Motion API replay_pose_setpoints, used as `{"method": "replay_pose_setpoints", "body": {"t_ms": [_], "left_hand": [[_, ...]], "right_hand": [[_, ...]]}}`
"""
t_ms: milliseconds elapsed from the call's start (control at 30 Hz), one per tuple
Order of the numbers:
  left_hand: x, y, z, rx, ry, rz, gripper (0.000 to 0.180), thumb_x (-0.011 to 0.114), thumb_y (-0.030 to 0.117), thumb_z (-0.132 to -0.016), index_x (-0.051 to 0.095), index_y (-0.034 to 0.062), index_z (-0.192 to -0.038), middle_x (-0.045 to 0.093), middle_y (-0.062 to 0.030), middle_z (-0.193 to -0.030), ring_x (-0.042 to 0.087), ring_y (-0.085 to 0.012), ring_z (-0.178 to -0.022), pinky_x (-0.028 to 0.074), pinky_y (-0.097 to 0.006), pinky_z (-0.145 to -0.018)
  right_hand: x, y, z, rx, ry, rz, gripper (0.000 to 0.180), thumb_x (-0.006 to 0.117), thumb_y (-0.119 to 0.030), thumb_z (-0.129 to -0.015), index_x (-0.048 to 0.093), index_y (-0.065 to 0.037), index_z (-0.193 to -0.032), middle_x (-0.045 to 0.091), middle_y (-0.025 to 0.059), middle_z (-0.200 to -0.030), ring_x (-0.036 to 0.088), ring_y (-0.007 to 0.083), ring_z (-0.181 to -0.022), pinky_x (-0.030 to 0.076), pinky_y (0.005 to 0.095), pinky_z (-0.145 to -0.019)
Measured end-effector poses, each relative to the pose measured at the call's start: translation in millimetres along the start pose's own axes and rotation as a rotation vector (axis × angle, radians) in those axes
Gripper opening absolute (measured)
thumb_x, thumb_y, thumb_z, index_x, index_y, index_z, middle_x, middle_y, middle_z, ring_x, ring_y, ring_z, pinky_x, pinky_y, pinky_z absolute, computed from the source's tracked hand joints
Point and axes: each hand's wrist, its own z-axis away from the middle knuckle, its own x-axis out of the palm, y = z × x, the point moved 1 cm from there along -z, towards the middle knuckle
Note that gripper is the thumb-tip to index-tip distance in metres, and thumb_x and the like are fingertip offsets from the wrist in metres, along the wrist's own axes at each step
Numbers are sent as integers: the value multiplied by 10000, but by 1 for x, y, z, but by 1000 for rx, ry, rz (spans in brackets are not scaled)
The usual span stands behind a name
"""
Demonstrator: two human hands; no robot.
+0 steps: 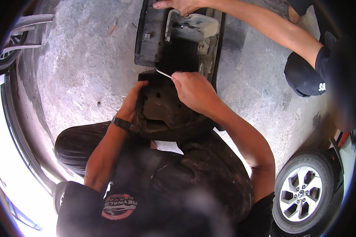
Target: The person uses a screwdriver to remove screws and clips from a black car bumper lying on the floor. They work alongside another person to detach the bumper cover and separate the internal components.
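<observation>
A long black plastic car console (146, 49) lies on the floor, its near end, a lid-like panel (158, 104), by my lap. My right hand (195, 93) is closed around a thin metal rod-like tool (164, 74). The tool's tip meets the joint between the panel and the rest of the console; its handle is hidden in my fist. My left hand (133, 102), with a dark watch on the wrist, grips the panel's left edge, thumb on top and the other fingers out of sight. A grey, dusty tray-like part (205, 25) sits in the console's far end.
From the right, another person's arm reaches across, their hand (182, 5) resting on the console's far end. A car wheel (302, 193) stands at the lower right, and a white car (12, 146) along the left. The floor (83, 59) is rough grey concrete.
</observation>
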Motion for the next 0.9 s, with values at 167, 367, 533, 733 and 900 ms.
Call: {"method": "replay_pose_setpoints", "body": {"t_ms": [167,367,533,733,900], "left_hand": [[-15,-11,-12,-30,-23,54,390,577,341,-950,620,26,-1176,701,-96,-1053,687,-199,-910,563,-339,-857],[-7,-7,-6,-56,-52,-5,402,542,359,-965,620,25,-1174,698,-96,-1054,687,-186,-922,563,-325,-850],[-5,-7,-4,-61,-92,10,406,509,372,-975,624,41,-1181,699,-85,-1045,689,-168,-906,563,-304,-817],[-29,-11,-18,-102,-93,23,405,518,366,-973,620,41,-1190,691,-89,-1069,681,-180,-923,557,-319,-826],[-25,-14,-18,-37,-40,0,394,548,345,-968,617,38,-1207,673,-79,-1075,660,-163,-941,546,-303,-830]], "right_hand": [[11,-6,-17,41,-13,150,149,502,-105,-921,605,-17,-859,651,238,-772,655,442,-741,535,525,-655],[5,-17,-7,209,-143,-405,184,508,-70,-924,594,65,-1015,660,260,-783,672,436,-724,554,498,-668],[5,-19,6,-139,155,-219,308,519,-54,-925,574,67,-1203,670,252,-865,655,437,-738,536,485,-676],[17,-22,-7,41,-19,-12,304,525,-62,-920,583,21,-1207,666,229,-859,649,434,-764,524,510,-678],[31,-30,-6,88,-21,92,268,517,-48,-911,564,48,-1157,660,238,-849,661,425,-730,544,503,-650]]}}
